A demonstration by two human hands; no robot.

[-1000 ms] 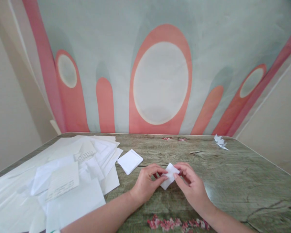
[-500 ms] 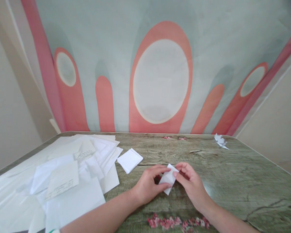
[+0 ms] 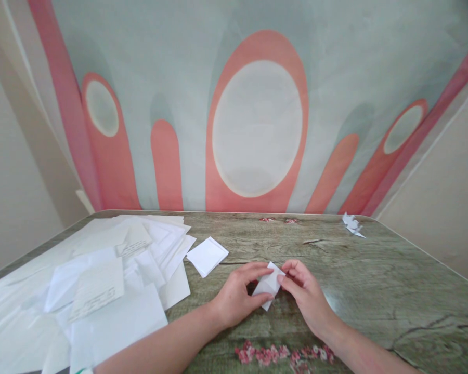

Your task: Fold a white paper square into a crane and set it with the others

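Observation:
A small folded piece of white paper point(image 3: 268, 285) is held between both hands, just above the wood-patterned table. My left hand point(image 3: 239, 292) grips its left side, thumb at the lower corner and fingers at the upper one. At the right corner, my right hand point(image 3: 304, 291) pinches the paper between thumb and curled fingers. The underside of the paper and some fingertips are hidden. Beyond my left hand lies a small stack of square white paper point(image 3: 207, 256).
Loose white sheets and envelope-like papers point(image 3: 117, 332) overlap across the table's left side. Small folded white paper shapes point(image 3: 352, 225) sit at the far right. Pink flowers point(image 3: 273, 355) show at the table's near side. A patterned backdrop point(image 3: 195, 104) rises behind the table point(image 3: 374, 291).
The whole view has shifted slightly, so everything appears a little further left. Both hands keep their hold on the folded paper, with barely any change in its shape.

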